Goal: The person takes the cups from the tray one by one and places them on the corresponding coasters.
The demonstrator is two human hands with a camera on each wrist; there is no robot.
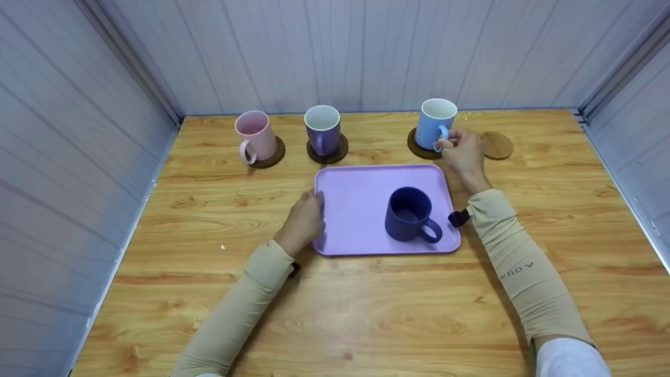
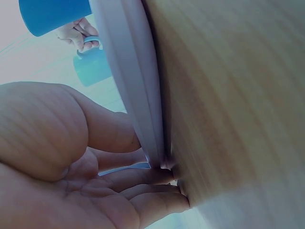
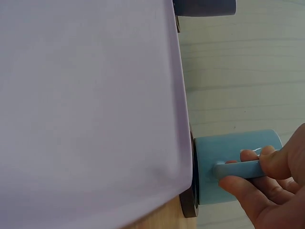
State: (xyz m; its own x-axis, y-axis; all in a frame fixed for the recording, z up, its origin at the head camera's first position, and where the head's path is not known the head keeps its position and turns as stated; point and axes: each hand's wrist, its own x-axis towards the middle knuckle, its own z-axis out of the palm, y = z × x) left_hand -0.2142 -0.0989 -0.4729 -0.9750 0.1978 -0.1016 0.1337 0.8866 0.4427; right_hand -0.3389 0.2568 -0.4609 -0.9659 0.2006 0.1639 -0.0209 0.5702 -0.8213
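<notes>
At the back right, a light blue mug (image 1: 429,128) (image 3: 214,148) stands on a dark round coaster (image 1: 416,150). My right hand (image 1: 465,154) (image 3: 279,188) pinches its handle between thumb and fingers. My left hand (image 1: 303,220) (image 2: 81,157) grips the left edge of a lilac tray (image 1: 350,204) (image 2: 136,76), thumb against the rim and fingers reaching low by the tabletop. Toward the tray's right side stands a dark blue mug (image 1: 400,222) (image 2: 52,14), upright, handle pointing to the right front.
A pink mug (image 1: 261,139) and a purple mug (image 1: 328,139) stand on dark coasters along the back left. Right of the light blue mug lies a bare light wooden coaster (image 1: 500,145). Pale panel walls (image 1: 335,52) enclose the wooden table (image 1: 366,314) at the back and sides.
</notes>
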